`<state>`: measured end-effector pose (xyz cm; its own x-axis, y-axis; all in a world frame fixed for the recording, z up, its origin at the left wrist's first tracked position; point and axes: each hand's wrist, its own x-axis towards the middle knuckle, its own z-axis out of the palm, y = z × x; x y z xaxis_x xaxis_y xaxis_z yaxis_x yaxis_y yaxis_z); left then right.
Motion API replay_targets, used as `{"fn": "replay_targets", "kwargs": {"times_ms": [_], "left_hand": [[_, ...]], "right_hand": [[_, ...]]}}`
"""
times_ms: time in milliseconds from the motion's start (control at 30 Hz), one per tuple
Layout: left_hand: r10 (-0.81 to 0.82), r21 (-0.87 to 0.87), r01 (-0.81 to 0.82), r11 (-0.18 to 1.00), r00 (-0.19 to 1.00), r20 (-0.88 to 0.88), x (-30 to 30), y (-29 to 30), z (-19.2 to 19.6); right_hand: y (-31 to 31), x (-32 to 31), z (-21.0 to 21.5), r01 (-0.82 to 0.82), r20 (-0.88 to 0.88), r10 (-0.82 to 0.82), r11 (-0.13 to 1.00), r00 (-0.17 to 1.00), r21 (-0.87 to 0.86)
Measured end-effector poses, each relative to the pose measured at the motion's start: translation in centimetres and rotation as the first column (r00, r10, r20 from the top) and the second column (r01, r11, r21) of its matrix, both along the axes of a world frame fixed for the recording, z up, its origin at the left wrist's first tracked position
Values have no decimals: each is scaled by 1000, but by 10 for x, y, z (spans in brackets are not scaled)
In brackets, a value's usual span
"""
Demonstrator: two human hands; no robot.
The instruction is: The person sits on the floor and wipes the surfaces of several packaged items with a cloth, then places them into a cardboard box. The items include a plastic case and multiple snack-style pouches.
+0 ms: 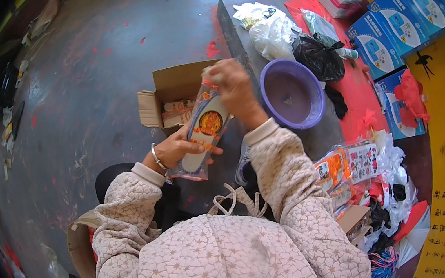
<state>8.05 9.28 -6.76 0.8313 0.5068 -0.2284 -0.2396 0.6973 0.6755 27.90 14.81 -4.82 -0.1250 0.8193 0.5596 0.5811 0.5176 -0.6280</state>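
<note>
A long, clear plastic packet (210,123) with orange and blue print is tilted in front of me. A pale, round-ended flat piece inside it looks like an insole. My left hand (182,146), with a bracelet at the wrist, grips the packet low on its left side. At the top end my right hand (233,85) is closed on the gathered plastic, its fingertips partly hidden. Just beyond my left hand stands an open cardboard box (149,109) with several similar packets (177,113) in it.
Right of my right hand sits a purple basin (320,91) with murky liquid. White plastic bags (271,35) and a black bag (320,60) lie beyond it. Blue printed boxes (392,30) stack at the far right. Another cardboard box (81,250) is by my left side.
</note>
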Motion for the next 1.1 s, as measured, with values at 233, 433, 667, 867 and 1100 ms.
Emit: {"fn": "replay_targets", "kwargs": {"times_ms": [233, 433, 667, 867, 1100], "left_hand": [[28, -34, -28, 999, 999, 16, -11, -1, 5], [-70, -43, 67, 997, 996, -62, -16, -1, -5], [-133, -52, 130, 990, 989, -69, -13, -3, -4], [-116, -113, 108, 988, 991, -67, -16, -5, 5], [-14, -113, 2, 994, 995, -103, -20, -7, -9]], "right_hand": [[17, 75, -9, -161, -722, -440, 785, 533, -598], [-6, 38, 20, -383, -408, 152, 724, 900, -574], [-15, 30, 23, -464, -489, 132, 597, 862, -655], [-12, 46, 26, -340, -638, -224, 694, 737, -635], [-20, 28, 36, -58, -742, -221, 942, 633, -331]]}}
